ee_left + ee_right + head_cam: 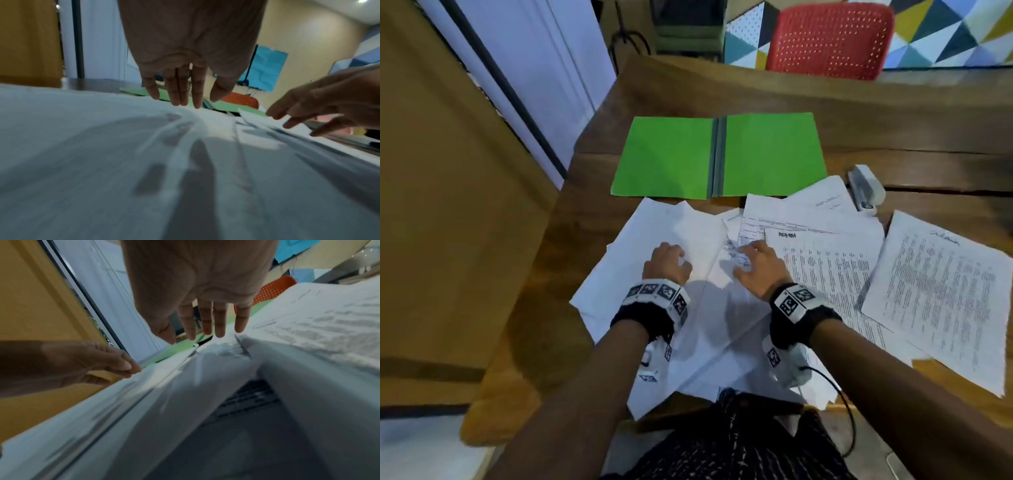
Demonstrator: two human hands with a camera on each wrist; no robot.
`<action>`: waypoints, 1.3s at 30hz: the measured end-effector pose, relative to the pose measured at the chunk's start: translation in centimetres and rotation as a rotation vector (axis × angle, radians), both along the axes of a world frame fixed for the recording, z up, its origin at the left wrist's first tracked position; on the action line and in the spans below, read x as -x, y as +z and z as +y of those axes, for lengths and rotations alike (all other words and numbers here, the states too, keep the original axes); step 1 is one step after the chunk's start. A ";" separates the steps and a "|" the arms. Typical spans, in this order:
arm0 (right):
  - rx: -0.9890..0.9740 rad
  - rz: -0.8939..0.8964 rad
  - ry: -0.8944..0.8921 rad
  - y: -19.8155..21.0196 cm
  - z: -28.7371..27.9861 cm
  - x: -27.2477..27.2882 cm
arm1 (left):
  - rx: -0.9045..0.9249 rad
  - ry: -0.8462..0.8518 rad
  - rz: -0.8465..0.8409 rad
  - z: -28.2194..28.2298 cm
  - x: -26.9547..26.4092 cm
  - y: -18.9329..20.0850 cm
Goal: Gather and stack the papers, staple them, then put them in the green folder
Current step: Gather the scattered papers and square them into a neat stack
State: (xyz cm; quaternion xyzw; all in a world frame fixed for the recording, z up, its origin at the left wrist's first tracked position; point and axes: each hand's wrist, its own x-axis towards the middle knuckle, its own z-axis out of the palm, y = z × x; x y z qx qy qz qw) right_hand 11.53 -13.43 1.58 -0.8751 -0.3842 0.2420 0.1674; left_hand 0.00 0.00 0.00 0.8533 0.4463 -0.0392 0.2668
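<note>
Several white papers lie scattered on the wooden table (756, 92): blank sheets (654, 236) at the left, printed sheets (832, 270) at the right, and one printed page (941, 298) farther right. Beyond them the green folder (770, 157) lies spread flat. A white stapler (864, 188) sits at its right. My left hand (671, 262) is over the blank sheets, its fingers (179, 91) straight and pointing down at the paper (102, 146). My right hand (751, 260) is spread over the overlap of the sheets, its fingertips (205, 327) at the paper (308, 331). Neither hand grips anything.
A red chair (832, 37) stands behind the table's far edge. A brown panel (448, 171) runs along the table's left side. Some papers overhang the near edge by my lap. A black cable (842, 394) hangs from my right wrist.
</note>
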 end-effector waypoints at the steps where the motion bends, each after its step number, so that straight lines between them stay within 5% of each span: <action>1: 0.055 0.032 -0.005 -0.3 0.5 0.0 | 0.010 0.020 0.027 0.7 0.2 -0.2; 9: 0.192 0.158 -0.065 -2.4 3.3 0.6 | -0.002 0.171 0.270 6.3 1.9 -1.5; 17: 0.121 0.287 -0.302 -3.8 4.1 0.4 | -0.169 0.285 0.256 7.2 2.5 -1.9; 21: 0.089 0.335 -0.357 -4.0 4.2 0.5 | -0.103 0.309 0.339 7.4 1.3 -1.6; 25: -0.033 0.281 -0.403 -3.6 3.4 0.0 | -0.015 0.346 0.241 8.1 2.0 -2.0; 29: -0.230 0.165 -0.751 -3.4 0.8 -0.8 | -0.038 0.373 0.212 8.6 3.8 -1.8; 32: -0.286 0.094 -0.840 -3.4 0.0 -1.3 | 0.054 0.306 0.040 8.3 4.4 -1.8; 39: -0.396 0.337 -0.713 -4.3 1.8 0.7 | 0.164 0.333 -0.139 3.9 3.9 -1.4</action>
